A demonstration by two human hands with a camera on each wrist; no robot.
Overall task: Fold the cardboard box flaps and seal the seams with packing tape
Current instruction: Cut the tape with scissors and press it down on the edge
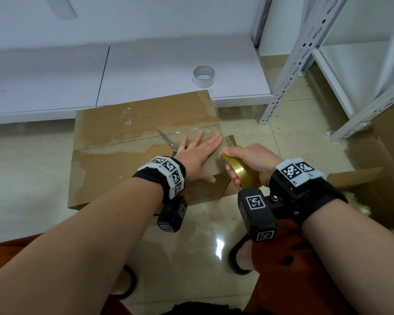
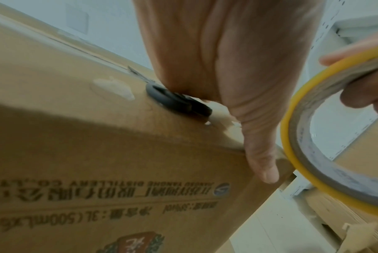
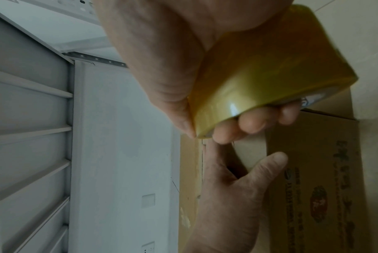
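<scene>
A brown cardboard box (image 1: 123, 142) stands on the tiled floor with its top flaps folded shut and clear tape along the middle seam. My left hand (image 1: 199, 153) lies flat on the top near the right end, fingers spread and straight, thumb (image 2: 261, 159) over the front edge. Scissors (image 1: 168, 142) lie on the box, their dark handles (image 2: 175, 101) under the left palm. My right hand (image 1: 248, 160) grips a yellow tape roll (image 1: 243, 171) at the box's right edge, fingers curled through its core (image 3: 253, 123).
A second, clear tape roll (image 1: 203, 76) stands on the white platform (image 1: 168, 64) behind the box. White metal shelving (image 1: 305, 53) rises at the right. Another open cardboard box (image 1: 373, 183) sits at the right. My knees and sandals are at the bottom.
</scene>
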